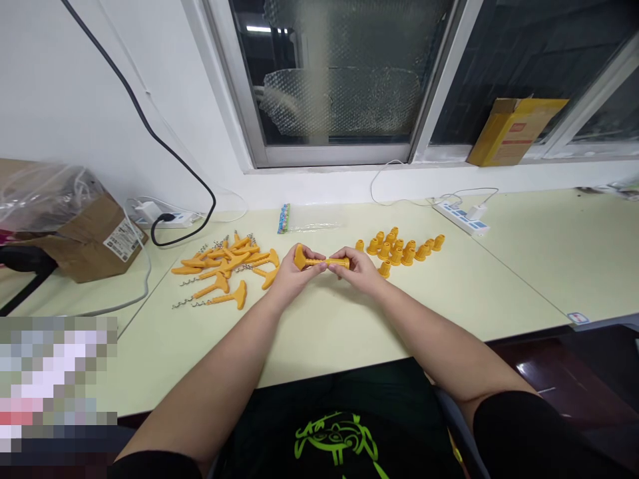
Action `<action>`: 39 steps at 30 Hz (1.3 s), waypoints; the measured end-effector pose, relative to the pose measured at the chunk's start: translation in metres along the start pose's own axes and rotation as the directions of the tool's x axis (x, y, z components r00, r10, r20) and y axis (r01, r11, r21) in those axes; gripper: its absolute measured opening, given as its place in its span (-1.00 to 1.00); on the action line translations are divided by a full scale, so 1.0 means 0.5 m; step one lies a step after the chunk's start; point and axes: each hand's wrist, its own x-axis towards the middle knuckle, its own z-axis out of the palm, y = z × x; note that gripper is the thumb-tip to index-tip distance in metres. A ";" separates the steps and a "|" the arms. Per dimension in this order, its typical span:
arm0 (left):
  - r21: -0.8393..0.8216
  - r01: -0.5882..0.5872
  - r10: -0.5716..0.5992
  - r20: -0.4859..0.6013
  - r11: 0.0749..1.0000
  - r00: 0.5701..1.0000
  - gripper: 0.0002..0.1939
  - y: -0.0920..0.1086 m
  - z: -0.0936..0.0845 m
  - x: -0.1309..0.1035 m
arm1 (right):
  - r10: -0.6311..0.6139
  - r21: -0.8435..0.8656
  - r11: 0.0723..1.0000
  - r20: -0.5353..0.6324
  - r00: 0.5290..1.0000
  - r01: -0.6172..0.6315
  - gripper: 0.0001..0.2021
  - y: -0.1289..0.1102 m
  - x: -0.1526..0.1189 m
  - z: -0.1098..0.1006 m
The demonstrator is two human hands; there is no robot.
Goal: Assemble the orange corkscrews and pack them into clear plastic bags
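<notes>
In the middle of the table my two hands meet around one yellow corkscrew. My left hand (294,271) is closed on the corkscrew handle (300,257), whose shaft points right. My right hand (360,269) is closed on a yellow bell-shaped cap (341,262) at the shaft's other end. The metal screw is hidden, and I cannot tell how far the cap sits on it. Left of my hands lies a loose pile of yellow corkscrews (232,259) with bare metal spirals. Several more yellow caps (397,255) stand grouped just beyond my right hand.
A clear plastic bag (314,218) lies behind my hands. Power strips stand at the back right (462,218) and back left (174,219), with a black cable (150,126) hanging down. A cardboard box (90,223) is at far left. A yellow carton (516,132) leans on the window.
</notes>
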 end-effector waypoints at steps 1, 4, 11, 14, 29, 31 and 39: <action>0.031 -0.025 0.025 0.018 0.999 1.000 -0.49 -0.001 -0.002 0.000 | 0.076 0.077 0.994 0.030 0.997 -0.079 -0.60 -0.003 0.001 0.001; 0.081 -0.066 0.058 0.102 0.995 0.993 -0.53 -0.007 -0.010 0.000 | 0.322 0.266 0.896 0.162 0.933 -0.355 -0.59 -0.014 0.004 -0.002; 0.227 -0.106 0.071 0.159 0.968 0.985 -0.62 -0.008 -0.025 0.003 | 0.597 0.339 0.580 0.442 0.670 -0.740 -0.65 -0.021 0.006 -0.015; 0.225 -0.042 0.030 0.055 0.973 0.998 -0.59 -0.001 -0.033 0.010 | 0.408 0.371 0.778 0.315 0.857 -0.507 -0.70 -0.018 0.000 -0.016; -0.042 0.229 -0.227 0.050 0.972 0.973 -0.45 -0.019 -0.051 0.025 | 0.046 -0.083 0.996 0.071 0.996 -0.040 -0.71 0.017 0.001 -0.011; -0.012 0.188 -0.187 0.057 0.982 0.981 -0.44 -0.019 -0.050 0.024 | 0.096 -0.038 0.995 0.096 0.991 -0.093 -0.70 0.013 -0.002 -0.012; 0.032 0.195 -0.193 -0.063 0.980 0.979 -0.31 -0.019 -0.054 0.029 | -0.143 -0.258 0.954 0.059 0.988 0.153 -0.78 -0.005 -0.004 0.000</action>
